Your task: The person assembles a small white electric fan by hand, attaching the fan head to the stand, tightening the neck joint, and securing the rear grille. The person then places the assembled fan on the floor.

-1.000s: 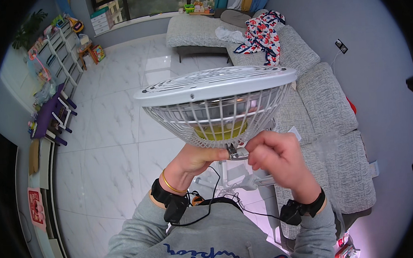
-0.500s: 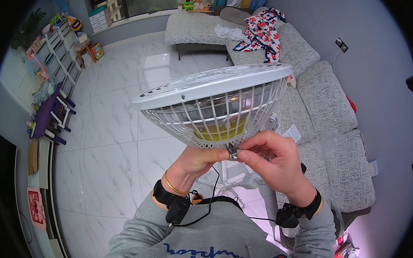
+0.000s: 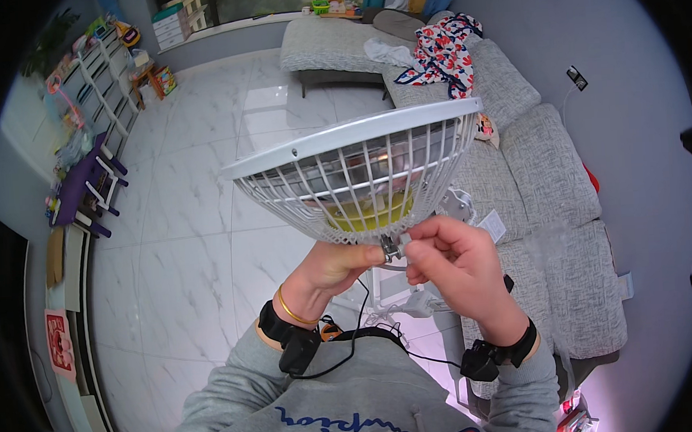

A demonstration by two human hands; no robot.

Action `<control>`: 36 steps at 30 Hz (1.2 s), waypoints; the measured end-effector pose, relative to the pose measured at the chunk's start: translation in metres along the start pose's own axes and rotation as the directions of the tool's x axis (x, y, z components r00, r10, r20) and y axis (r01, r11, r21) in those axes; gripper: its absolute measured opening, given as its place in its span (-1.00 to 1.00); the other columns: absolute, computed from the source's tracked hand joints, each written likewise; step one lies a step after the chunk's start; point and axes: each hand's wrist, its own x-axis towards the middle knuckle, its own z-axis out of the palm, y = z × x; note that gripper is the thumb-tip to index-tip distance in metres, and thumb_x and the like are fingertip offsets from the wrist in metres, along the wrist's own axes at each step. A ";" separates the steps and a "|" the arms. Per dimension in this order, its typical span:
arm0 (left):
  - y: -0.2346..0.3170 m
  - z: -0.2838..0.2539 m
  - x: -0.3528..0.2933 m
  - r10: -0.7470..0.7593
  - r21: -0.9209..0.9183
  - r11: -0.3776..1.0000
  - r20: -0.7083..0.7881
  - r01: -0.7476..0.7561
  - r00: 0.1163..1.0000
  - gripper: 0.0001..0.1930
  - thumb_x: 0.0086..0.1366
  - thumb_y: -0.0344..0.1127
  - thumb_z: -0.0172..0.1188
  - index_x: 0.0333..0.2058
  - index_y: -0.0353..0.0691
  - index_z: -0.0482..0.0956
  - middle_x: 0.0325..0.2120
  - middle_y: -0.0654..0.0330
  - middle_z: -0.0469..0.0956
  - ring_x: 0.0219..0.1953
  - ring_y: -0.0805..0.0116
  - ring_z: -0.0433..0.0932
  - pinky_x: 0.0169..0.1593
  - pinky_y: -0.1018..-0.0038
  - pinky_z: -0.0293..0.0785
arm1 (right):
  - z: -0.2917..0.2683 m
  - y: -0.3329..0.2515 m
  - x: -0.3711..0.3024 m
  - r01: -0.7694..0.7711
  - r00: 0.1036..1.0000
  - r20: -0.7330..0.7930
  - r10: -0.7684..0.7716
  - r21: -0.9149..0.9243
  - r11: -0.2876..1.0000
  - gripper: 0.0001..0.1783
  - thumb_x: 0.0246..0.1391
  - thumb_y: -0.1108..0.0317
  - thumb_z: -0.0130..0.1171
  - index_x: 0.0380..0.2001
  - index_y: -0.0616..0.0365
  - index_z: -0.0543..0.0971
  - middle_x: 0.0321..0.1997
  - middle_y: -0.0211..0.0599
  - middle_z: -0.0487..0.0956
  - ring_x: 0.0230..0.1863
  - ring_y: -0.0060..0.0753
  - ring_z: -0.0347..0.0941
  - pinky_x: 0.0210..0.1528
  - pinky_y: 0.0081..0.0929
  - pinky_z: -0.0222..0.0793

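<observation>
A round, dish-shaped heater head with a white wire cage, white rim and shiny inside is raised before my chest. Yellow-green shows through the wires at its narrow end. Below that end sits a small metal bracket. My left hand is closed at the bracket, its thumb pressed against the metal; its other fingers are mostly hidden. Just right of the bracket, my right hand pinches a small pale grey piece between thumb and forefinger. Whether this piece touches the bracket I cannot tell.
White stand-like parts and cords lie low behind my hands. A grey sofa runs along the right, with a patterned cloth at its far end. Left are a purple table and shelves. Black cords cross my front.
The heater head has tilted a little, its right side higher. My right fingers have shifted slightly right from the bracket, and the pale piece shows more clearly. The left hand keeps its hold.
</observation>
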 end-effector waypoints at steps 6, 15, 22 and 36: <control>0.002 0.006 -0.003 -0.067 -0.117 0.991 -0.004 0.066 0.998 -0.65 0.02 -0.38 0.21 -0.18 -0.28 0.40 -0.33 0.23 0.44 -0.38 0.47 0.39 -0.35 0.55 0.34 | -0.002 0.004 0.006 0.304 0.951 -0.005 -0.311 -0.188 0.934 -0.78 -0.02 0.45 0.09 -0.29 0.37 0.43 -0.48 -0.29 0.53 -0.44 -0.59 0.48 -0.41 -0.72 0.38; 0.000 0.012 -0.005 -0.008 -0.004 1.000 -0.054 0.007 0.999 -0.66 0.02 -0.37 0.22 -0.19 -0.26 0.41 -0.36 0.25 0.45 -0.42 0.52 0.37 -0.40 0.58 0.32 | -0.013 -0.003 0.012 -0.167 0.984 0.081 0.159 0.091 0.982 -0.79 0.01 0.40 0.08 -0.30 0.33 0.48 -0.47 -0.29 0.53 -0.44 -0.63 0.47 -0.43 -0.72 0.41; -0.004 0.007 -0.007 -0.025 0.066 0.997 -0.116 0.033 0.993 -0.46 -0.06 -0.25 0.28 -0.09 -0.30 0.32 -0.28 0.15 0.43 -0.32 0.35 0.45 -0.34 0.46 0.43 | -0.011 -0.005 0.006 -0.142 0.987 0.095 0.130 0.143 0.980 -0.81 -0.03 0.48 0.10 -0.31 0.34 0.49 -0.42 -0.28 0.53 -0.43 -0.64 0.46 -0.39 -0.70 0.40; -0.005 0.002 -0.010 0.014 -0.047 0.999 -0.062 -0.017 0.998 -0.35 -0.05 -0.24 0.27 0.00 -0.33 0.21 -0.14 0.10 0.37 -0.16 0.28 0.42 -0.20 0.43 0.45 | -0.001 0.002 0.008 0.435 0.899 0.059 -0.434 -0.238 0.869 -0.82 -0.09 0.50 0.14 -0.36 0.33 0.47 -0.50 -0.38 0.49 -0.45 -0.65 0.44 -0.40 -0.71 0.38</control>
